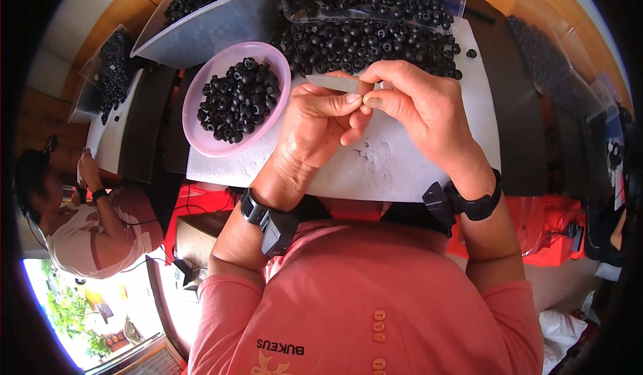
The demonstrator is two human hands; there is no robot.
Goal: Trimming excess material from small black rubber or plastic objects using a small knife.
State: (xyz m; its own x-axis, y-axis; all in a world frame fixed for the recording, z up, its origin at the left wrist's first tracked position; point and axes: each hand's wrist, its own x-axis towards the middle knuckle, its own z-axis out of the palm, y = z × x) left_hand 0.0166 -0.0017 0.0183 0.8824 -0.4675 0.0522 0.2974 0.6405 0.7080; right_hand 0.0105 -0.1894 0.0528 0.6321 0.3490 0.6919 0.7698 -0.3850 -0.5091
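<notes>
My left hand (315,117) and my right hand (425,107) meet above the white work surface, fingertips almost touching. A flat grey blade (333,83) lies across the top of my left fingers, its pointed end to the left. My right hand is closed on its right end, between index finger and thumb. The left hand is pinched, thumb against fingers; whatever sits in that pinch is hidden or too small to name. To the left of my hands stands a pink bowl (189,121) filled with small, round, hollow black parts (238,100).
Beyond my hands, a heap of black parts (348,43) spills from a clear bin (463,3). Another bin (221,30) of them stands at the far left. Dark crumbs mark the white sheet (408,167). Another person (94,221) sits at a table on the left.
</notes>
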